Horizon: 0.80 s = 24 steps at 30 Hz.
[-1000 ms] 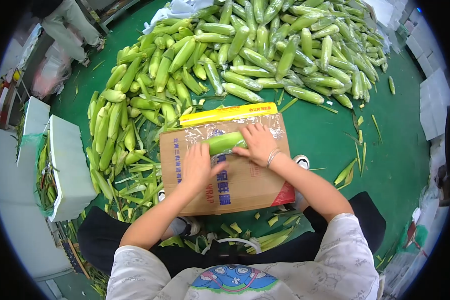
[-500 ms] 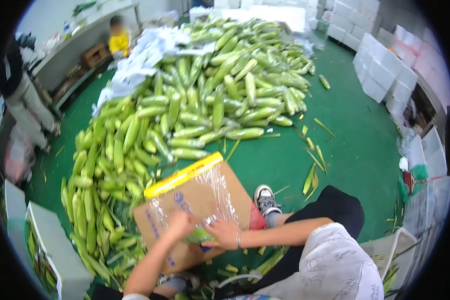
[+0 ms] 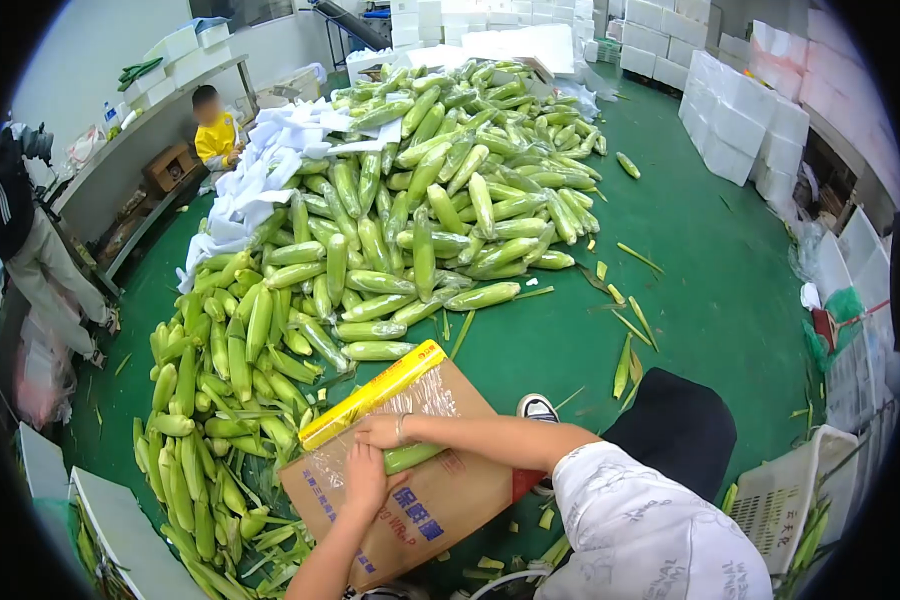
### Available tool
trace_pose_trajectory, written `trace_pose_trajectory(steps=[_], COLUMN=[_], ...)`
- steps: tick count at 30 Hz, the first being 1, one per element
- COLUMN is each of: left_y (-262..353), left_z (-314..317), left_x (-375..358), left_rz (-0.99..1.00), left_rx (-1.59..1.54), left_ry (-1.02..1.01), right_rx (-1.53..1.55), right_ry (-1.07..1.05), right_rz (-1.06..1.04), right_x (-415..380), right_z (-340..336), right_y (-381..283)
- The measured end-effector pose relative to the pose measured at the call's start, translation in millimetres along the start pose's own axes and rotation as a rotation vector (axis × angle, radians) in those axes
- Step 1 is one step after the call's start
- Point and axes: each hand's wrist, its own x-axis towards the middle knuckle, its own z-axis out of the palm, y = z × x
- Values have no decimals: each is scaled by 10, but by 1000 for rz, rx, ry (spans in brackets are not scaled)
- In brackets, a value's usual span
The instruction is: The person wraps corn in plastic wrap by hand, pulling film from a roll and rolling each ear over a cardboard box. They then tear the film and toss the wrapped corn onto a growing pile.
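A brown cardboard box (image 3: 440,510) with a yellow film roll (image 3: 370,392) along its far edge lies in front of me. Clear film (image 3: 432,394) spreads from the roll over the box top. A green corn cob (image 3: 412,457) rests on the box. My left hand (image 3: 365,478) is closed round the cob's left end. My right hand (image 3: 378,431), a bracelet at its wrist, reaches across just beyond the cob, beside the roll. Its fingers are pressed together, and what they hold is hidden.
A large heap of corn (image 3: 425,240), much of it film-wrapped, covers the floor ahead and left. White cloths (image 3: 245,190) lie on its left side. A person in yellow (image 3: 215,135) and a standing person (image 3: 40,250) are at left. White foam boxes (image 3: 735,125) stand at right.
My right hand has moved left and away from me, toward the roll. My left hand has moved slightly nearer to me. Less film covers the box, and its printing shows. The camera view has shifted.
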Motion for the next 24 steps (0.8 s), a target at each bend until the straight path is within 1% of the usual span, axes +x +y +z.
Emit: trace_pose_trajectory(steps=[1,2,3,4,5,7,8,9,10,11,12,13,14,15,16,17,18,19,20,21,22,23,24], left_y=[-31,-26,99,301,466,706,829,931,1015,1048,1062,821,869,680,358,141,336,598,726,671,587,522,676], left_z=[59,128,65,-84,-166,-111,-177,-91,-178,126,561,996,630,703,980,1251,729,80,-751,-952,-1185,-1295,-1582], left_x=[-8,-9,-60,-164,-216,-417,-538,-841,-1132,-1465,-1859,-2127,-2154,-2189,-2205,-2279,-2163,-1986,-1605,-1451,-1294,-1249,-1151], left_rz=[44,89,92,7,-80,-114,-735,-1058,-1145,-1173,-1204,-819,-654,-671,-554,-453,-671,-784,-1329,-1230,-794,-763,-894], left_rx=[-65,-131,-141,-189,-233,-732,-837,-1554,-1785,-1831,-1876,-1351,-1453,-1458,-1190,-937,-1161,-1366,-1782,-1650,-1083,-942,-921], left_ry=[50,107,108,-43,-189,-189,-792,-961,-1010,-1059,-1113,-1347,-1357,-1342,-1188,-1032,-705,-340,-486,-426,-311,-164,170], right_rx=[80,73,40,12,11,-334,-343,-404,-466,-410,-414,-378,-343,-268,-268,-100,68,210,361,710,1033,1216,1395], right_ry=[-15,-20,-155,-287,-284,-209,-210,-157,-104,-75,-85,-122,-158,-38,-58,-227,-420,-162,81,234,393,417,466], right_rz=[-59,-49,-54,-62,-58,-80,-82,-128,-175,-170,-171,-111,-59,-211,-228,-74,87,40,4,84,203,301,413], right_x=[-90,-193,-308,-429,-559,-785,-841,-864,-874,-862,-914,-954,-958,-980,-1118,-1276,-1425,-1455,-1457,-1387,-1278,-1182,-1107], right_z=[14,14,40,93,164,362,415,489,537,553,544,475,429,586,433,270,230,414,634,835,872,866,872], right_y=[19,32,23,-6,-50,-109,-105,-53,2,35,-9,-78,-134,3,-245,-485,-673,-564,-567,-574,-653,-706,-753])
